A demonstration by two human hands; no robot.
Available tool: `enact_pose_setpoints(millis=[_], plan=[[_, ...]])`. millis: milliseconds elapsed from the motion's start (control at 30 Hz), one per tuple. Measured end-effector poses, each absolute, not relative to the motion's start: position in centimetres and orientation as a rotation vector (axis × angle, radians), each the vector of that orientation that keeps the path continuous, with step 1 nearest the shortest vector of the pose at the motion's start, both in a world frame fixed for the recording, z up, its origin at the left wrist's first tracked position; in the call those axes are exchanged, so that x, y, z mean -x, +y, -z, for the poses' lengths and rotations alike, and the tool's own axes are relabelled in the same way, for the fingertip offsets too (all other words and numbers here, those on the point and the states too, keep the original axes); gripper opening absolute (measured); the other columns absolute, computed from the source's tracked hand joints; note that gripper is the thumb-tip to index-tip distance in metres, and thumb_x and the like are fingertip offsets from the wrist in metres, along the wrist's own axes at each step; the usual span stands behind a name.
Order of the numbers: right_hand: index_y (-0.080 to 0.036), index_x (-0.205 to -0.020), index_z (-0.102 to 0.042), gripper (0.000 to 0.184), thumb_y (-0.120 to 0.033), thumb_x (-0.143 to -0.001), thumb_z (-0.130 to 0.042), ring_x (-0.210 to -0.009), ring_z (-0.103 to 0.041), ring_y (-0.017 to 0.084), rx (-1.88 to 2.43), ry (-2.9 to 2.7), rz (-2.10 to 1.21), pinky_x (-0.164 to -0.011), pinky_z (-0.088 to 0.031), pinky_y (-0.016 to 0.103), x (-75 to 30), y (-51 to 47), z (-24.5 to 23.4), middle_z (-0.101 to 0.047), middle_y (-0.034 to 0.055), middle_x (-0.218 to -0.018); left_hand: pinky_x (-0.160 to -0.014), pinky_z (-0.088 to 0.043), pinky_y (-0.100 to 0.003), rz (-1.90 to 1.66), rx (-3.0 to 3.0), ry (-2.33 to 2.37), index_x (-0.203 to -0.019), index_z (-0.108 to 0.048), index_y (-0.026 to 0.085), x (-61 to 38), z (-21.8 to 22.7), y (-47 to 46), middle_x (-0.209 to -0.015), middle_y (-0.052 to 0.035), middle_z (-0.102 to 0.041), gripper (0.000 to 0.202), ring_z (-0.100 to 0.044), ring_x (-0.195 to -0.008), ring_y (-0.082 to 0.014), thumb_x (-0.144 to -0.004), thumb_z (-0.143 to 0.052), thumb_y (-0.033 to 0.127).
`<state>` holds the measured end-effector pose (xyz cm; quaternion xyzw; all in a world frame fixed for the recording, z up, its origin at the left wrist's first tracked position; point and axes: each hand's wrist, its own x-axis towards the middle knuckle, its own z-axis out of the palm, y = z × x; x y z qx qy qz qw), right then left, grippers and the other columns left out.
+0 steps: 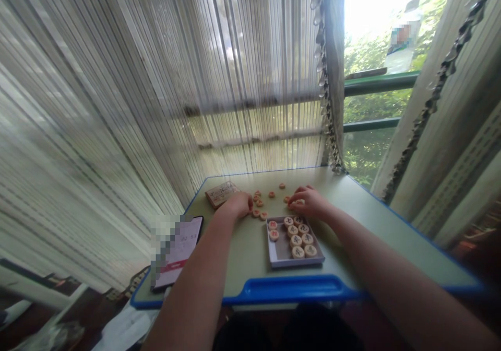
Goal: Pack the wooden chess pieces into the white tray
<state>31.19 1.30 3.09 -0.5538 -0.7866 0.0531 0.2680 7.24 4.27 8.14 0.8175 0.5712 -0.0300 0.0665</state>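
My left hand [240, 203] rests on the table with its fingers curled in, beside several loose Chinese chess pieces [260, 203]; whatever its fingertips hold is hidden. My right hand [309, 202] bends over the table behind an open box, its fingers closed round a round wooden Chinese chess piece [299, 202]. Another piece lies at its fingertips. The shallow box [276, 262] stands between my forearms. Two red-marked pieces [273, 234] lie along its left side, and several black-marked pieces [296, 240] fill two columns at its right.
A printed box lid [222, 193] lies at the table's far left. A phone [180, 252] with a lit screen lies at the left edge. The table [395, 246] has a blue rim and a blue front tray [293, 288]. Sheer curtains [254, 79] hang right behind it.
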Motion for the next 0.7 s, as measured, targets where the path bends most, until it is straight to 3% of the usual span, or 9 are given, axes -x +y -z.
enact_pose_setpoints(millis=[200, 367, 567, 700], plan=[[-0.024, -0.078, -0.074, 0.016, -0.028, -0.073, -0.059, -0.086, -0.05, 0.022, 1.522, -2.121, -0.142, -0.083, -0.036, 0.035, -31.3, 1.7, -2.8, -0.064, 0.0066, -0.087, -0.077, -0.044, -0.028, -0.249, -2.633, 1.73, -0.092, -0.066, 0.018, -7.0, -5.9, 4.7, -0.097, -0.0087, -0.067, 0.024, -0.06, -0.088, -0.0199, -0.08, -0.047, 0.028], [-0.024, -0.093, -0.072, 0.026, -0.034, -0.072, -0.061, -0.087, -0.05, 0.022, 1.542, -2.087, -0.158, -0.084, -0.037, 0.035, -31.7, 2.0, -2.4, -0.063, 0.0071, -0.088, -0.078, -0.043, -0.027, -0.391, -2.626, 1.746, -0.088, -0.065, 0.017, -7.2, -4.7, 5.1, -0.095, -0.0091, -0.066, 0.027, -0.059, -0.088, -0.0191, -0.081, -0.046, 0.034], [-0.023, -0.082, -0.073, 0.02, -0.035, -0.072, -0.061, -0.085, -0.053, 0.02, 1.482, -2.141, -0.179, -0.088, -0.034, 0.036, -31.9, 1.9, -2.6, -0.062, 0.0061, -0.088, -0.078, -0.044, -0.03, -0.38, -2.556, 1.825, -0.087, -0.066, 0.016, -7.6, -5.0, 4.5, -0.096, -0.0113, -0.066, 0.04, -0.06, -0.09, -0.0219, -0.084, -0.04, 0.046], [-0.023, -0.085, -0.072, 0.021, -0.036, -0.07, -0.063, -0.086, -0.053, 0.021, 1.519, -2.123, -0.165, -0.086, -0.037, 0.035, -31.8, 1.8, -2.7, -0.061, 0.0068, -0.088, -0.079, -0.045, -0.031, -0.4, -2.491, 1.926, -0.092, -0.065, 0.015, -8.0, -5.4, 4.2, -0.098, -0.0129, -0.066, 0.047, -0.061, -0.092, -0.0224, -0.09, -0.025, 0.038]])
